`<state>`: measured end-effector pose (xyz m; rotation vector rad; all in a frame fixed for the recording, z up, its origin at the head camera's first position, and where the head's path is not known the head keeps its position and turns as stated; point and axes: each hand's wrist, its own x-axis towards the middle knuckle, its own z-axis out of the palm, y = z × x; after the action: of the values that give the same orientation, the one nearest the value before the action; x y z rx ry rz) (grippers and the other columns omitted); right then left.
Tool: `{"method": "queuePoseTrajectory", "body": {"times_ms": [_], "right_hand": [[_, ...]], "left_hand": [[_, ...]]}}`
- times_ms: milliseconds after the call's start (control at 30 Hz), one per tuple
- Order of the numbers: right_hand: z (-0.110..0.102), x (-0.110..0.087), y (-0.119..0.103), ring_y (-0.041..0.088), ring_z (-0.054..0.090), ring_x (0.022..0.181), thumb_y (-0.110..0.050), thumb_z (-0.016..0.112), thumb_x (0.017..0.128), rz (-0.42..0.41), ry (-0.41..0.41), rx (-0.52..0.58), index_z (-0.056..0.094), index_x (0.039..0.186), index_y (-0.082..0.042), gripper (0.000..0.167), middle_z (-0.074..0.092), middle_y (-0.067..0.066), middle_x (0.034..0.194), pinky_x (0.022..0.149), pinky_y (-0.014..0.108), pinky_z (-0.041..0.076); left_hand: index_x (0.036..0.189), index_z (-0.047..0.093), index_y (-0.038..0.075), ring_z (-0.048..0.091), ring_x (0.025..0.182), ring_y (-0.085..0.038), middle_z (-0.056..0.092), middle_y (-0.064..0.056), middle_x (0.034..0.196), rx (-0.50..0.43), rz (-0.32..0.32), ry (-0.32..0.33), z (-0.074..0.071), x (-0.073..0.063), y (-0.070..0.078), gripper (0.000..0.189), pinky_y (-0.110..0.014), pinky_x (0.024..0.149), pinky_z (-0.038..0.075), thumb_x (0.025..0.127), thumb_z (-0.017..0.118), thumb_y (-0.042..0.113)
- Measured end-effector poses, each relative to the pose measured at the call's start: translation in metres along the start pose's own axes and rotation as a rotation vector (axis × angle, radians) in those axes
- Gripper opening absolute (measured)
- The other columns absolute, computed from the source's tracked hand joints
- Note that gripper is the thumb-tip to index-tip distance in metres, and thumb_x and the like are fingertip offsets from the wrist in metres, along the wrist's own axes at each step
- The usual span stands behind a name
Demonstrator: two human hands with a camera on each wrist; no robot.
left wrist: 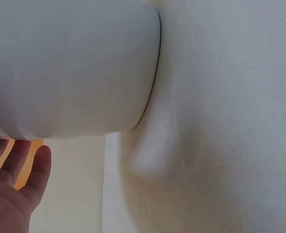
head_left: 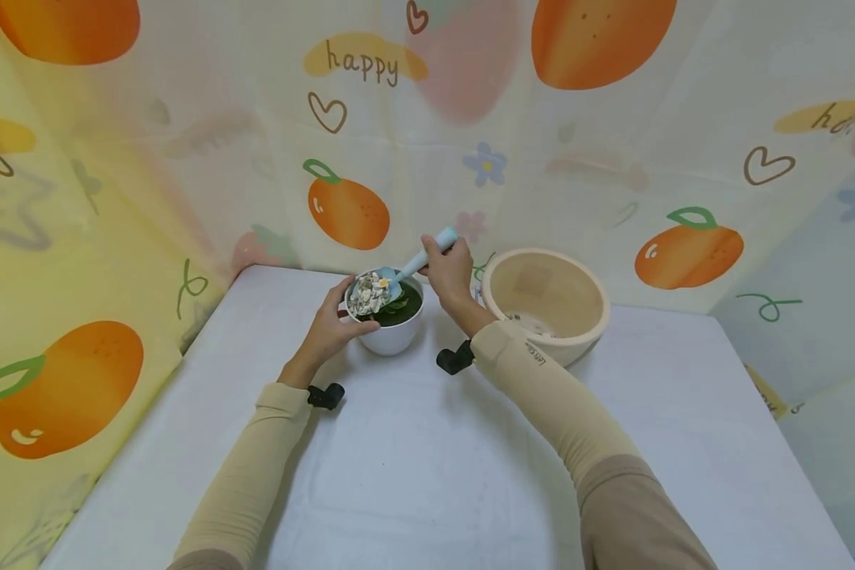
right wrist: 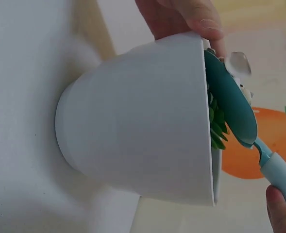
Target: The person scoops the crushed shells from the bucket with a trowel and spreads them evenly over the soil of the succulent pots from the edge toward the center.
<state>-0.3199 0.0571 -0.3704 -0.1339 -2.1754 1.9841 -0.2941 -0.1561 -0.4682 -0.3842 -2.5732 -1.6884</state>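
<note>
A white plant pot (head_left: 387,340) stands upright on the white-covered table. My left hand (head_left: 330,323) holds it at the left of the rim, thumb in front and fingers round the far side. With my right hand (head_left: 450,275) I grip the pale blue handle of a small trowel (right wrist: 230,99). Its blue-green blade lies tilted over the pot's opening, touching or close to the rim. White and grey pebbles (head_left: 366,294) show at the blade and the pot's left side. Beside the blade are green succulent leaves (right wrist: 218,124) and dark soil.
To the right, beside my right forearm, stands a large beige pot (head_left: 541,289) with a few small bits at its bottom. A printed cloth backdrop (head_left: 427,150) hangs right behind the table (head_left: 399,475). A black wrist camera (head_left: 456,358) sits on each wrist.
</note>
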Motion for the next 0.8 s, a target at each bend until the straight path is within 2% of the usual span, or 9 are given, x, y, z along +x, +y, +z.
{"method": "queuePoseTrajectory", "body": {"times_ms": [167,233,400,467,567,800], "right_hand": [[-0.002,0.001,0.0,0.03,0.072,0.086,-0.03,0.06,0.097,0.021,-0.054,0.045,0.05,0.117,0.002,0.039,0.065,0.02,0.107,0.077,0.03,0.06],[-0.005,0.001,-0.001,0.031,0.071,0.091,-0.028,0.06,0.097,0.035,-0.092,0.069,0.049,0.119,0.002,0.039,0.065,0.022,0.113,0.08,0.031,0.06],[-0.009,0.0,-0.004,0.03,0.068,0.096,-0.021,0.059,0.098,0.06,-0.157,0.119,0.049,0.121,0.003,0.035,0.063,0.024,0.119,0.084,0.033,0.059],[-0.009,-0.001,-0.005,0.033,0.068,0.098,-0.021,0.058,0.098,0.055,-0.158,0.112,0.049,0.121,0.003,0.034,0.063,0.024,0.12,0.086,0.036,0.058],[-0.008,-0.003,-0.005,0.038,0.068,0.101,-0.021,0.059,0.098,0.03,-0.145,0.086,0.048,0.121,0.004,0.035,0.064,0.025,0.118,0.088,0.038,0.057],[-0.006,-0.005,-0.005,0.035,0.07,0.098,-0.022,0.061,0.097,-0.04,-0.12,0.026,0.049,0.116,0.003,0.033,0.067,0.023,0.113,0.087,0.037,0.058]], "left_hand": [[0.155,0.02,0.008,0.031,0.142,-0.032,0.028,-0.017,0.156,0.0,-0.011,-0.008,0.0,0.001,0.002,0.098,-0.051,0.109,0.036,0.079,0.08,0.02],[0.155,0.019,0.004,0.03,0.142,-0.034,0.027,-0.019,0.156,0.005,-0.016,-0.015,-0.001,-0.003,0.014,0.096,-0.052,0.109,0.035,0.08,0.079,0.016],[0.154,0.022,0.005,0.032,0.141,-0.033,0.029,-0.018,0.155,0.009,-0.003,-0.006,-0.001,-0.004,0.012,0.097,-0.051,0.108,0.036,0.079,0.08,0.021],[0.155,0.022,0.009,0.032,0.141,-0.031,0.03,-0.016,0.155,0.009,0.004,0.001,0.0,0.001,0.0,0.099,-0.05,0.107,0.037,0.078,0.081,0.026],[0.155,0.023,0.009,0.032,0.141,-0.031,0.029,-0.015,0.156,0.007,0.001,0.003,0.001,0.001,0.0,0.099,-0.051,0.107,0.036,0.077,0.082,0.027],[0.155,0.022,0.009,0.032,0.141,-0.032,0.028,-0.016,0.156,0.005,-0.001,0.007,0.001,0.0,-0.002,0.099,-0.052,0.108,0.036,0.077,0.082,0.027]]}}
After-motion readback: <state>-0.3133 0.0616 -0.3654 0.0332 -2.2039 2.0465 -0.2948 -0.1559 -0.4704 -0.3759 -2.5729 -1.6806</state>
